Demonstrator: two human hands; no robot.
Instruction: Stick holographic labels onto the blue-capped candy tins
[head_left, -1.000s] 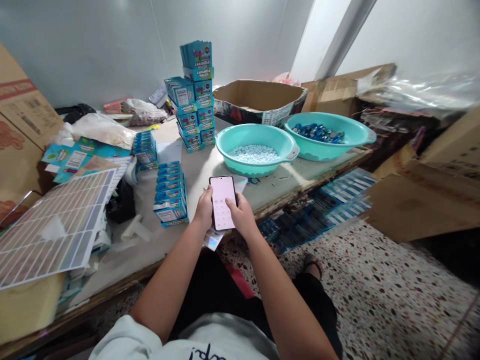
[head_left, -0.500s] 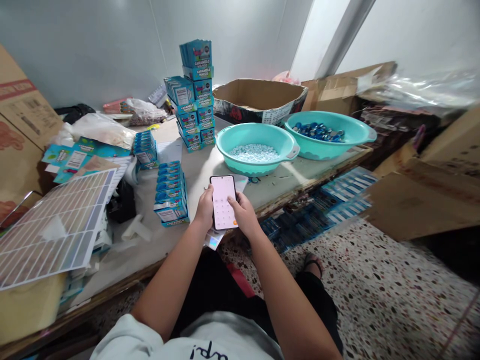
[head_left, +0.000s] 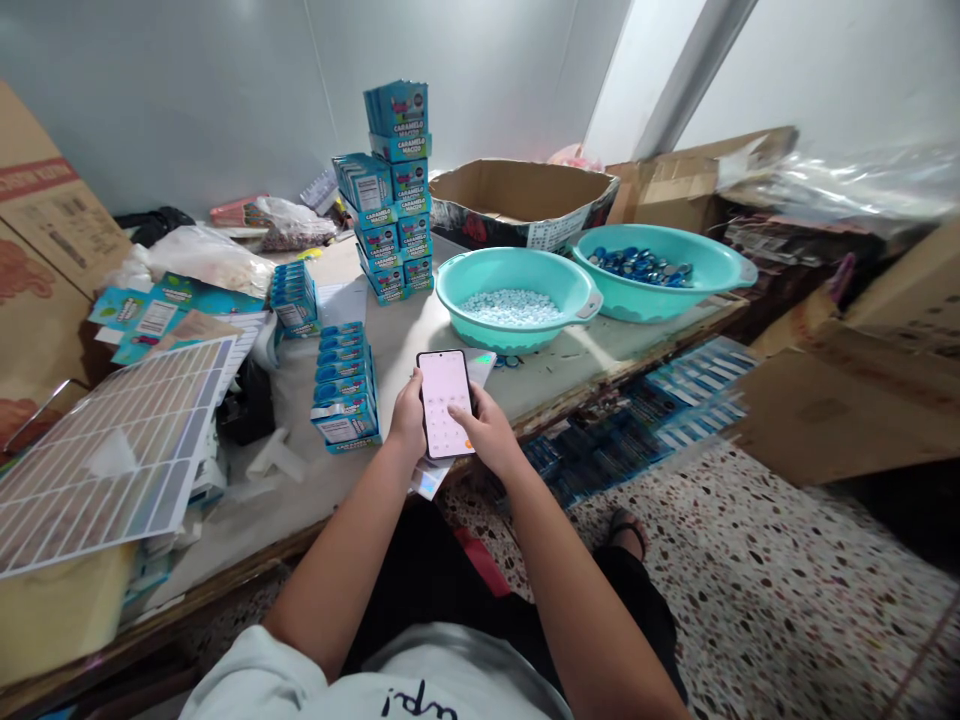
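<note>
A smartphone (head_left: 442, 385) with a pale keypad screen is held upright between both hands at the table's front edge. My left hand (head_left: 407, 420) is closed along its left side. My right hand (head_left: 491, 432) grips the right side, its thumb lying over the keypad. Part of a shiny sheet (head_left: 429, 482) shows beneath the phone. Left of the hands stands a blue box of candy packets (head_left: 343, 390). Beyond the phone is a turquoise basin (head_left: 517, 335) with small pale pieces in it.
A tall stack of blue candy boxes (head_left: 397, 210) stands behind. A second turquoise basin (head_left: 660, 300) holds dark blue pieces, near an open cardboard box (head_left: 517, 185). Printed sticker sheets (head_left: 112, 460) lie at left. Blue packaging (head_left: 637, 420) sits below the table edge.
My right thumb has shifted slightly left over the phone's keypad. Both hands still hold the phone, and the view has moved a little.
</note>
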